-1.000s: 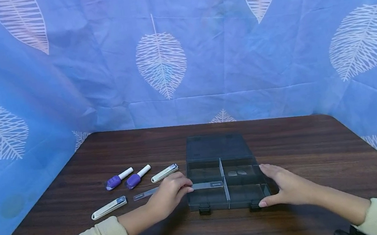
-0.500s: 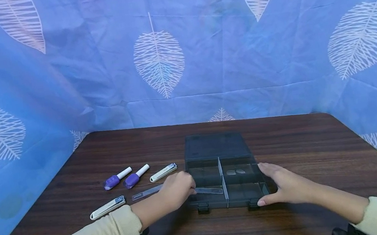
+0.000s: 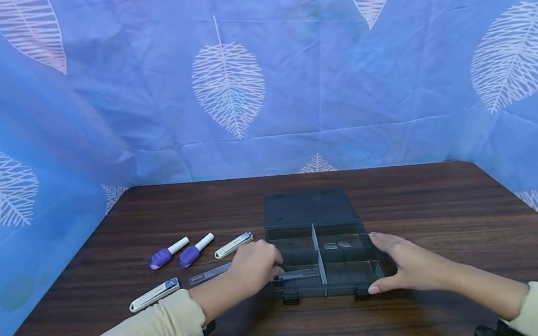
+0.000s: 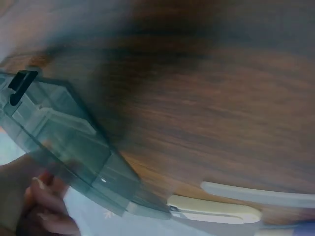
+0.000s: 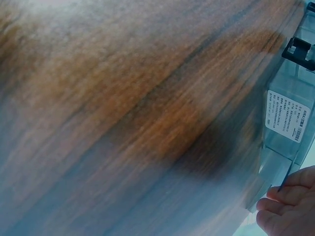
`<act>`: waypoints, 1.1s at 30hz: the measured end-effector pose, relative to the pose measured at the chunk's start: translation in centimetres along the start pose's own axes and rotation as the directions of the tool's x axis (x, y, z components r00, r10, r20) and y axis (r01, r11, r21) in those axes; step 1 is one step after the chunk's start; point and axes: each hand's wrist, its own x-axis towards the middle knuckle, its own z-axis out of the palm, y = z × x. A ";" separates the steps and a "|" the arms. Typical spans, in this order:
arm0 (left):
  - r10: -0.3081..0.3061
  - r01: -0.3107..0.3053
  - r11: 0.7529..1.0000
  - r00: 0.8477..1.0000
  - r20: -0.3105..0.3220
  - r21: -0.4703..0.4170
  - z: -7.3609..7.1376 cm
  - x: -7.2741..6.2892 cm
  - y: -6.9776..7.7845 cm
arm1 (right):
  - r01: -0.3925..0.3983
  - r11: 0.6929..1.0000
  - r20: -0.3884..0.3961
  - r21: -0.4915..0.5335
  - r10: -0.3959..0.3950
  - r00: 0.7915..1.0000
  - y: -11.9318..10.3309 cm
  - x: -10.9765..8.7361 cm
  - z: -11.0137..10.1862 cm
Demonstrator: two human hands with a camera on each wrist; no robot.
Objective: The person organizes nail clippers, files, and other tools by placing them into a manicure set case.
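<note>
In the head view, a dark translucent compartment box (image 3: 350,278) stands with its lid (image 3: 306,208) folded back. A flat nail file (image 3: 301,274) lies in its front left compartment. My left hand (image 3: 256,267) is over the box's left wall, fingers loosely bent, fingertips right by the file's end; in the left wrist view they appear apart from the file (image 4: 71,120). My right hand (image 3: 409,268) holds the box's right front corner, thumb at the front, fingers along the side. A second nail file (image 3: 210,274) lies on the table, partly hidden by my left wrist.
Two purple nail polish bottles (image 3: 168,253) with white caps lie left of the box. One nail clipper (image 3: 234,245) is near the box's left side, another nail clipper (image 3: 155,295) beside my left sleeve. Two small clear pieces (image 3: 336,245) show in the back right compartment.
The nail file has gone from my left fingers, level above the box, down into the front left compartment. My left hand has moved slightly right and forward. My right hand keeps its place.
</note>
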 end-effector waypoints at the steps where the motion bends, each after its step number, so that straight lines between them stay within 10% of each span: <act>1: 0.015 -0.017 0.999 0.999 -0.052 -0.034 -0.1 -0.3 -0.2 | 0.000 1.000 0.001 0.000 0.000 1.000 0.0 0.0 0.0; 8: -0.001 -0.052 0.989 0.931 -0.364 -0.135 -1.0 -2.8 -1.9 | -0.001 1.000 0.000 0.000 0.001 1.000 0.0 0.0 0.0; 16: -0.137 0.048 0.978 0.885 -0.445 -0.205 -1.6 -6.1 -4.7 | -0.004 1.000 0.002 0.003 0.004 1.000 0.0 0.0 0.1; 33: -0.304 0.286 0.953 0.912 -0.276 -0.105 0.8 -9.4 -9.4 | -0.007 1.000 0.006 0.001 0.007 1.000 0.0 0.0 0.0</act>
